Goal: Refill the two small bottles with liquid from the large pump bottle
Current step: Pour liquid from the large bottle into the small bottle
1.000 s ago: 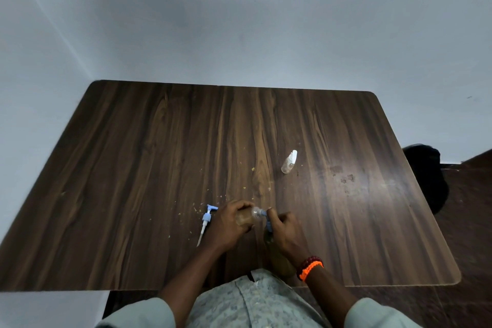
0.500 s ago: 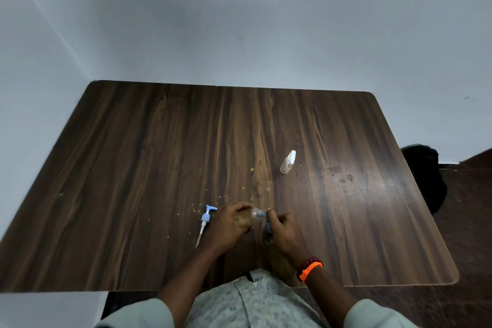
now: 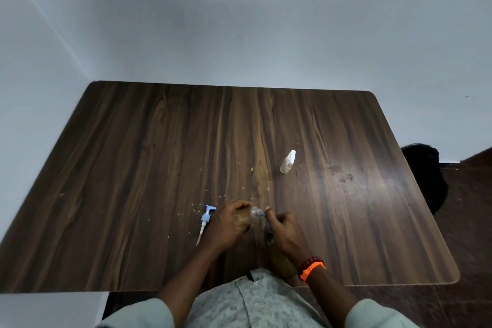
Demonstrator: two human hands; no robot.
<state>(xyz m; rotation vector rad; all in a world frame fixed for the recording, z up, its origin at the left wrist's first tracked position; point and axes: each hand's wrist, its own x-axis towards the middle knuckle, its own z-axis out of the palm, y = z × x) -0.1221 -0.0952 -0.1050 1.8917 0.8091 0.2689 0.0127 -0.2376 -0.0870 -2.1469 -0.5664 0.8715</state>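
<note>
Large bottle [image 3: 243, 217] gripped tilted near the table [image 3: 133, 168] front edge — left hand [image 3: 226, 224].

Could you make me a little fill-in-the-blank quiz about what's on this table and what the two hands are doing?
1. The left hand holds the large bottle tipped on its ____.
2. The blue pump head lies on the table to the ____ of both hands.
3. The small bottle with the white cap lies apart, touched by ____ hand.
4. The right hand wears an ____ band at the wrist.

Missing words: side; left; neither; orange
</note>
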